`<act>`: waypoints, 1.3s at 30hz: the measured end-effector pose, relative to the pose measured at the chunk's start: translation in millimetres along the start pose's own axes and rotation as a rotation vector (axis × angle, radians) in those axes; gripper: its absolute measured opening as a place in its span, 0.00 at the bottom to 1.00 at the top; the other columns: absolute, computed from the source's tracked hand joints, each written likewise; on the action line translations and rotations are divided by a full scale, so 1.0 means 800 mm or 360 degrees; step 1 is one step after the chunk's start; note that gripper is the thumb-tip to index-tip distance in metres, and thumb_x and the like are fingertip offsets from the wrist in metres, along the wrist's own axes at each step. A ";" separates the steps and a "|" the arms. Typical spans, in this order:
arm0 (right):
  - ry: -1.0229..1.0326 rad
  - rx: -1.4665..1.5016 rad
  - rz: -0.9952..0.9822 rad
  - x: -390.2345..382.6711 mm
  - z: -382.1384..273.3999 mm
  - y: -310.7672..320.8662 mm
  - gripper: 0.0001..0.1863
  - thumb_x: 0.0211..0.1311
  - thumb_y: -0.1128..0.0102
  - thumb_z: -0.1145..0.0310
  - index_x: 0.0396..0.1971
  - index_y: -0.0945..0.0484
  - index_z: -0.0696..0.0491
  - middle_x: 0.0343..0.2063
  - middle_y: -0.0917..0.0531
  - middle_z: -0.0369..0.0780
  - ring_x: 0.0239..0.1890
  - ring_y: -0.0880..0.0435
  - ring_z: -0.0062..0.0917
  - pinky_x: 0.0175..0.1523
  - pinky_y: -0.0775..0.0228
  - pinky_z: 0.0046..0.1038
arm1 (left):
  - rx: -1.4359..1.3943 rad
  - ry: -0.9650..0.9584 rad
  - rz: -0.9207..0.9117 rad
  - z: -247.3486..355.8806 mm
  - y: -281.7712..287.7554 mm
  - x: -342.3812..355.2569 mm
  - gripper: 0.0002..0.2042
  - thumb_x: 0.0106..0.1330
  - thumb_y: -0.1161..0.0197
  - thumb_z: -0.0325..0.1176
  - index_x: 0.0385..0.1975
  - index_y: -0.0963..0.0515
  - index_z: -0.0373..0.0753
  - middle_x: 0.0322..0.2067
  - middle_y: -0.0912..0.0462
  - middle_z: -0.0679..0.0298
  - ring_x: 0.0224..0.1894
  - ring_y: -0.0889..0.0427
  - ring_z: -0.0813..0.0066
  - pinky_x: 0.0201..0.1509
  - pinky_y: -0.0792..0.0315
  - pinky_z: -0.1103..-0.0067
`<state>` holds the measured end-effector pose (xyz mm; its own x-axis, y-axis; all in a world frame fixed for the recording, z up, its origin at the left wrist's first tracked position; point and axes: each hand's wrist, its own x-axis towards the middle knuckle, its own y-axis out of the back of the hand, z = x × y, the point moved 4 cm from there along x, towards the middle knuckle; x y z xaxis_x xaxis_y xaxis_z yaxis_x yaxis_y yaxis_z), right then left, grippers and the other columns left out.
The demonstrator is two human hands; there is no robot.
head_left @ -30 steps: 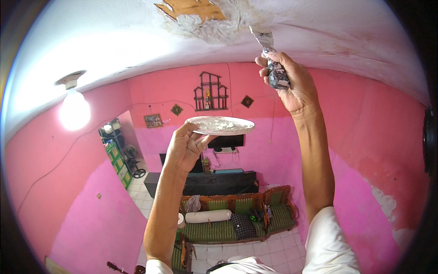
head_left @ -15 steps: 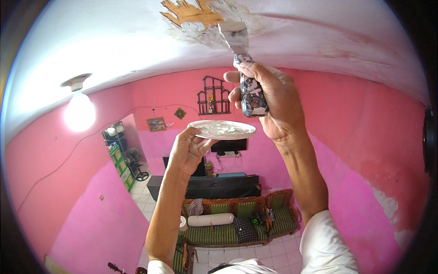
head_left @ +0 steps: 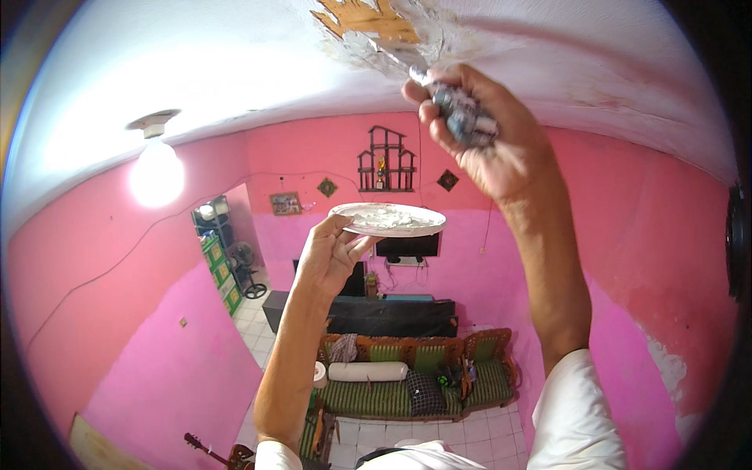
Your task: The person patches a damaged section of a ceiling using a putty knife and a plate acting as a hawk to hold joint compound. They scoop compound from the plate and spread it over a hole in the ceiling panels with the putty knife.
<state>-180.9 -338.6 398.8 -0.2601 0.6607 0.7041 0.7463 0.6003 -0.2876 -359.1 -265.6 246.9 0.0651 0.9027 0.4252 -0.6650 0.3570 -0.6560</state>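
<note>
My right hand [head_left: 501, 133] is raised to the white ceiling, wrapped round the dark, paste-smeared handle of a putty knife [head_left: 467, 117]. The blade, thin and seen nearly edge-on, lies at the ceiling beside a damaged patch [head_left: 372, 19] where ragged orange-brown material shows between rough grey-white smears. Lower down, my left hand [head_left: 329, 249] grips the left edge of a round white lid [head_left: 399, 229] from beneath, thumb near the rim. White putty [head_left: 385, 216] is spread over the lid's top, which is held about level.
A lit bulb [head_left: 157, 174] hangs from the ceiling at left. Far below stand a green striped wooden sofa [head_left: 368, 398] and a black cabinet [head_left: 392, 319]. A black house-shaped shelf [head_left: 386, 160] is on the pink wall; a guitar [head_left: 211, 450] shows at lower left.
My right hand has moved up and right, and the putty knife has tilted so its blade now slants leftward, nearly edge-on. The lid stays in my left hand; the whole view has shifted slightly.
</note>
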 end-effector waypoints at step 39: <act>0.0529 -0.0460 0.0170 0.020 0.030 0.012 0.13 0.57 0.44 0.69 0.34 0.23 0.65 0.23 0.19 0.45 0.15 0.23 0.21 0.18 0.30 0.20 | 0.0029 0.0001 0.0024 -0.005 0.002 0.035 0.14 0.60 0.53 0.25 0.42 0.39 0.22 0.41 0.29 0.44 0.46 0.23 0.59 0.50 0.22 0.70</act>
<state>-192.9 -311.5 392.1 0.0035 0.5032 0.8642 0.9109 0.3550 -0.2104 -355.2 -239.1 255.4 0.0555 0.9082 0.4148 -0.6795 0.3388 -0.6508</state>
